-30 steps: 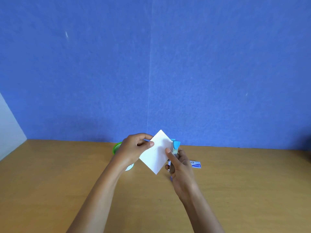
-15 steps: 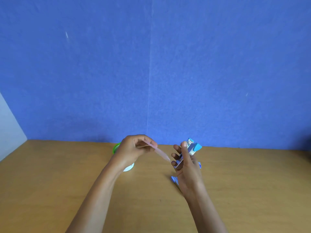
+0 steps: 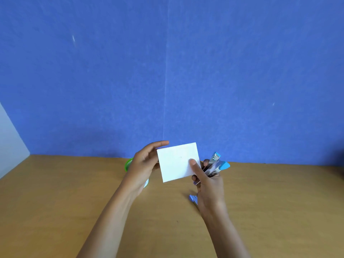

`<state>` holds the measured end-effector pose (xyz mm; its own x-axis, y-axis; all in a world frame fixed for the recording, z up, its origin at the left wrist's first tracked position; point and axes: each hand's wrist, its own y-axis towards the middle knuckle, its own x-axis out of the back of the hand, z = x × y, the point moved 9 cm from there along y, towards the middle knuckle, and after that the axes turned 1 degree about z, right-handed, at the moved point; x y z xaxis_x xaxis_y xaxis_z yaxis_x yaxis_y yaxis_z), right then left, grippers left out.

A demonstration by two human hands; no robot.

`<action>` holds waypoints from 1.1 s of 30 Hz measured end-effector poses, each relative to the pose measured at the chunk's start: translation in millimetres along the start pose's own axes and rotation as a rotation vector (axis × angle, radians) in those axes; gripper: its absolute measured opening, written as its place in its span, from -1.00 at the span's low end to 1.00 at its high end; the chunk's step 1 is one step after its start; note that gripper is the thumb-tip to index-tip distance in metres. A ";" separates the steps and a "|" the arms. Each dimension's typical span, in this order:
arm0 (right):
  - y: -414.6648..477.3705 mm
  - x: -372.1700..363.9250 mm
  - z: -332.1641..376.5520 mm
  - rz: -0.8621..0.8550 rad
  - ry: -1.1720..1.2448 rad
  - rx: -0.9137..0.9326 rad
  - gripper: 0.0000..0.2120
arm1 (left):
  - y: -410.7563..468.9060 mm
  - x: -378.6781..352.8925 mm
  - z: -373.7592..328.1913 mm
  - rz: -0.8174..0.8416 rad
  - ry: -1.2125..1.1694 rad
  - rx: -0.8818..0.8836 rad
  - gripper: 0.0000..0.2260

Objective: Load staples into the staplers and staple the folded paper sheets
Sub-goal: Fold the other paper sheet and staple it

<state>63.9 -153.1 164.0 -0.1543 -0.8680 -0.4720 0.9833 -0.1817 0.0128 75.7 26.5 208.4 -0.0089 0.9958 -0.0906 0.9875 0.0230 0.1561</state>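
Note:
A folded white paper sheet is held up above the wooden table, its flat face toward me. My left hand holds it by the left edge, with the fingers behind the sheet. My right hand grips a blue and metal stapler, whose jaws point up and to the right, away from the paper. My right thumb lies on the sheet's lower right corner. A small blue object sits on the table under my right hand, mostly hidden.
A green round container stands on the table behind my left hand, largely hidden by it. A blue wall closes off the far edge of the table. A white surface borders the left side.
The paper was in the stapler's jaws, came out edge-on, and now faces me flat. My right hand has drawn the stapler to the right and its thumb now touches the sheet.

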 end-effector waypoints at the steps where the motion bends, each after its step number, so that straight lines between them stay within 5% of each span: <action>1: -0.7 1.0 3.1 -0.033 -0.001 0.025 -0.74 | -1.7 -1.1 3.2 -0.014 -0.062 0.029 -0.78; 5: -3.5 -0.9 13.8 -0.103 -0.013 0.106 -0.70 | -8.0 -10.5 8.4 0.007 -0.173 0.097 -0.59; 11: -7.9 -8.7 14.5 -0.086 -0.006 0.118 -0.75 | -11.5 -18.1 0.5 -0.003 -0.151 0.034 -0.82; 28: -13.1 -15.6 17.9 -0.064 -0.001 0.116 -0.76 | -8.4 -17.9 -5.8 -0.082 -0.222 0.004 -0.80; 33: -19.2 -17.9 26.6 -0.072 -0.089 0.205 -0.75 | -12.9 -1.4 -13.3 -0.371 0.099 -0.151 -0.56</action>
<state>45.2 -146.4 195.7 -0.2405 -0.8850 -0.3987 0.9304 -0.3272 0.1652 60.9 26.0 219.6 -0.3824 0.9211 -0.0737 0.8803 0.3874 0.2740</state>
